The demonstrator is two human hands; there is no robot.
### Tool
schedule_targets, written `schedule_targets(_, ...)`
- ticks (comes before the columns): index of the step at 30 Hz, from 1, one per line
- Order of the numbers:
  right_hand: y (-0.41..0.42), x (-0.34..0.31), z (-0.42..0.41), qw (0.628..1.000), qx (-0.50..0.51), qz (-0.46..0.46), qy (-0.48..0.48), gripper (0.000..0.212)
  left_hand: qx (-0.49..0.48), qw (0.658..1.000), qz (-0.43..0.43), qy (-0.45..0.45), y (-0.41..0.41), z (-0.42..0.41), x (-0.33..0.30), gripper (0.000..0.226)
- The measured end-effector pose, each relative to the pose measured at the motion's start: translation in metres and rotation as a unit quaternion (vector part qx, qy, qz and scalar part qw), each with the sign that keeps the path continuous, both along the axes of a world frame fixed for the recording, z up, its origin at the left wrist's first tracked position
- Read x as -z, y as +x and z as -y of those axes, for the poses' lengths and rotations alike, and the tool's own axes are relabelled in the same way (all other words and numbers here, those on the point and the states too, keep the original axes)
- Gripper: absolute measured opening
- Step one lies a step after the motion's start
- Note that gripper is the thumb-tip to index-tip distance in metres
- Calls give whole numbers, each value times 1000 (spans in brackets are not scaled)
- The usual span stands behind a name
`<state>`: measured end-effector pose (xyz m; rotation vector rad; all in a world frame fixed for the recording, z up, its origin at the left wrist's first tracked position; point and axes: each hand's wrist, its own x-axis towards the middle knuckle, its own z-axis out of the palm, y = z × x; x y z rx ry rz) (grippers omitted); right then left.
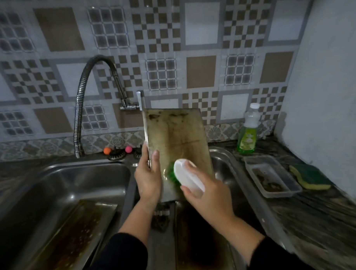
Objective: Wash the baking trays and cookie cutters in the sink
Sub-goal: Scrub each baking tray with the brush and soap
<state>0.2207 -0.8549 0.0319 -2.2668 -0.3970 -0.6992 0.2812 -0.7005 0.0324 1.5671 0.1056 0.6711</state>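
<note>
A stained metal baking tray (177, 133) stands nearly upright over the divider of the double sink (224, 155). My left hand (149, 176) grips its left edge, thumb on the inner face. My right hand (207, 196) holds a white scrub brush (187, 175) with green bristles pressed against the tray's lower part. Another dirty tray (71, 239) lies slanted in the left basin. A dark burnt tray (198, 235) lies in the right basin beneath my arms. No cookie cutters can be made out.
A flexible faucet (79, 110) arches over the left basin, no water running. Green dish soap bottle (247, 132) stands on the right counter. Beside it sit a clear plastic container (271, 176) and a green-yellow sponge (309, 176). Orange and pink balls (118, 150) rest behind the sink.
</note>
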Motion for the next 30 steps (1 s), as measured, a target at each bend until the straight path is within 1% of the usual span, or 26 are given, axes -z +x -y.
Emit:
schedule_targets(3,49,-40,1,998,58,4,21,60,29,999,-12,37,-7,14,5,53)
schedule_targets(5,80,-70,4,995,94,7,32,61,44,998,-13,41,-12,28,5,51)
schedule_targets(6,86,-77,4,995,94,4,41,61,45,998,-11,39,-12,31,4,50)
schedule_targets(7,82,-77,3,996,84,-2,43,61,40,998,-10,37,-11,32,2,50)
schedule_targets(9,52,-50,-7,998,46,-22,29,60,15,999,-16,32,-7,23,0,48)
schedule_targets(11,11,-7,-17,998,0,-25,53,63,-1,999,-25,37,-8,11,0,47)
schedule_targets(13,-1,13,-21,996,-21,-12,80,64,11,999,-12,51,-16,8,2,45)
schedule_targets(14,10,9,-21,997,-9,-1,75,63,25,998,-8,52,-21,11,3,44)
schedule_targets(15,28,-2,-21,998,25,12,60,61,38,998,-7,52,-24,15,6,44)
schedule_targets(17,65,-40,-20,995,86,22,44,57,46,997,-2,66,-29,26,7,42)
schedule_targets(18,78,-56,-18,994,96,22,51,57,42,996,0,77,-30,30,5,43)
schedule_targets(20,82,-68,-18,995,77,3,67,59,32,996,-3,83,-24,31,3,45)
schedule_targets(21,71,-63,-21,996,57,-11,68,59,25,997,-7,78,-22,27,1,45)
schedule_targets(23,34,-30,-28,998,26,-18,50,59,8,998,-14,67,-17,15,3,45)
schedule_targets(26,-8,16,-27,996,-11,-18,92,64,-5,997,-22,74,-20,2,7,44)
schedule_targets(27,-2,17,-24,995,-6,-20,100,64,1,997,-19,74,-23,4,8,44)
schedule_targets(28,13,9,-19,994,20,-30,103,62,8,997,-15,75,-27,8,9,45)
schedule_targets(30,54,-19,-7,991,95,-36,82,57,18,996,-8,89,-32,20,9,45)
